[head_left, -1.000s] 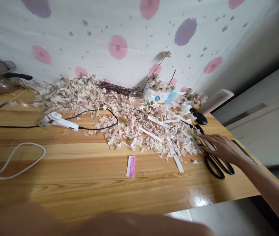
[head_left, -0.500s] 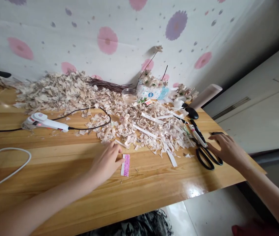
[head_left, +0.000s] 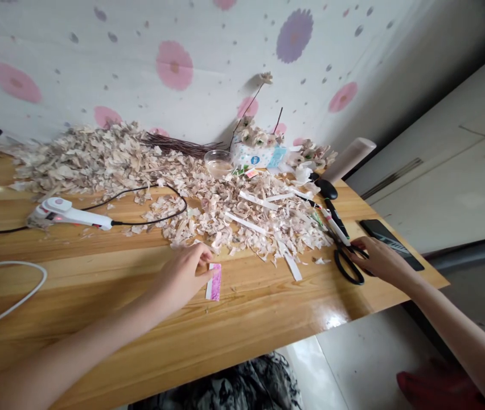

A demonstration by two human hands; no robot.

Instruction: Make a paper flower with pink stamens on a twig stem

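We seem to be at a picking-up step. Our left hand (head_left: 186,270) touches its thumb to the pink-and-white strip (head_left: 214,286), which lies on the near middle of the table (head_left: 140,353); we cannot tell whether it pinches. On the right, our right hand (head_left: 377,259) curls its fingers at the handles of the black scissors (head_left: 340,271), its grip unclear. Lifting them calls for a firm hold on both.

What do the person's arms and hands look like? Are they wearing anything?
The left hand and right hand are bare, without gloves. No sleeves cover the forearms in view. I can't make out any ring, watch or bracelet.
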